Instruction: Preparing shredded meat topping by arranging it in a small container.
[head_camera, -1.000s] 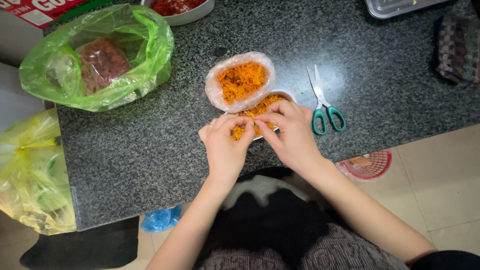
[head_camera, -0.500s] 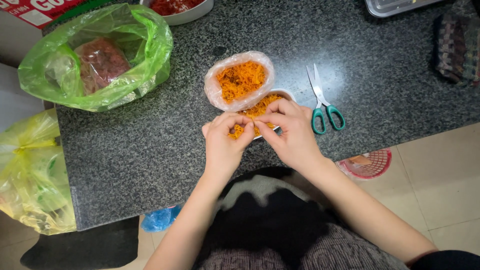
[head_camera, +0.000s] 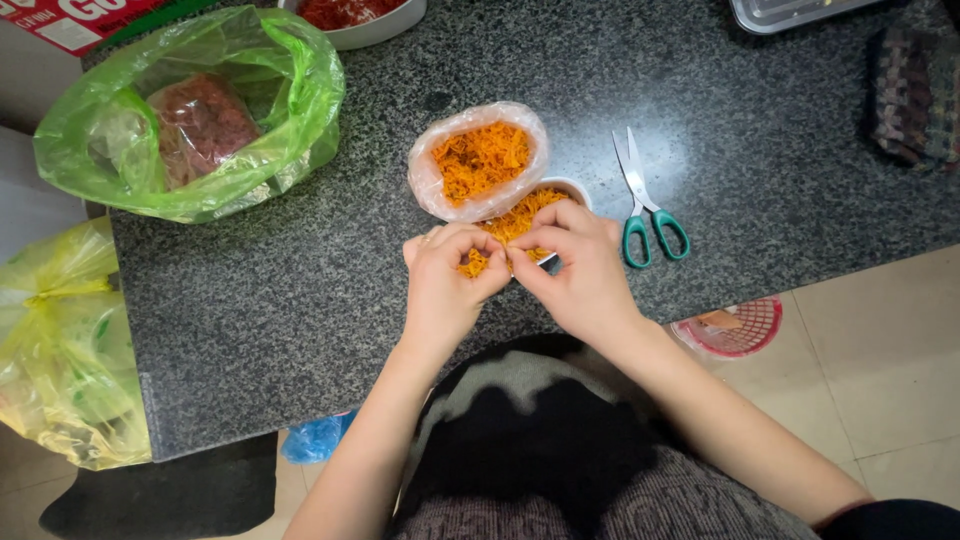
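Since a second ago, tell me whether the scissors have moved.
No. The scissors lie in the same spot right of the bowl, handles toward the counter edge.

Even, fairly bright indoor light falls from above, leaving a pale glare patch on the speckled granite counter (head_camera: 760, 130) just upper right of the green-handled scissors (head_camera: 645, 205). The green plastic bag (head_camera: 190, 110) at upper left shines with small highlights (its folds glow translucent). Shadows are soft and short under the hands. Focus is sharp at centre; the frame edges bend slightly outward.
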